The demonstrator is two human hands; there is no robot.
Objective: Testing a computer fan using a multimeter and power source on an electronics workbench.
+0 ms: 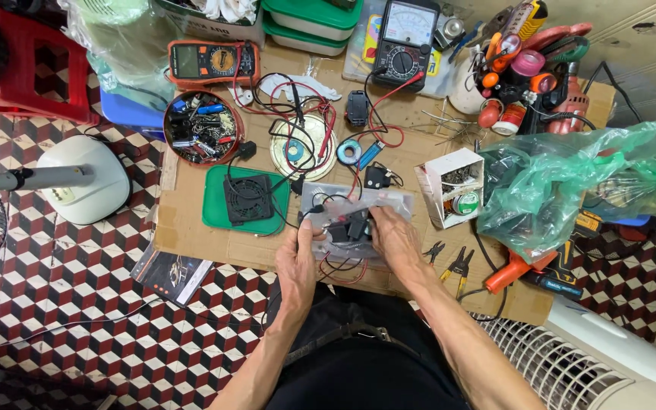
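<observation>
Both hands met over a clear plastic box [356, 203] on the cardboard sheet [191, 228]; the left hand [296, 262] curled its grip on the box's near left edge; the right hand [396, 241] pinched a small black part [357, 226] with red and black wires [341, 267] above the box; left of the box lay a green tray [218, 203] carrying a black fan [248, 199].

Two multimeters: an orange digital multimeter [203, 62] and a black analogue multimeter [405, 42]. Two green-lidded plastic boxes [311, 23]. One round tin of small parts [203, 127]. One green plastic bag [571, 182].
</observation>
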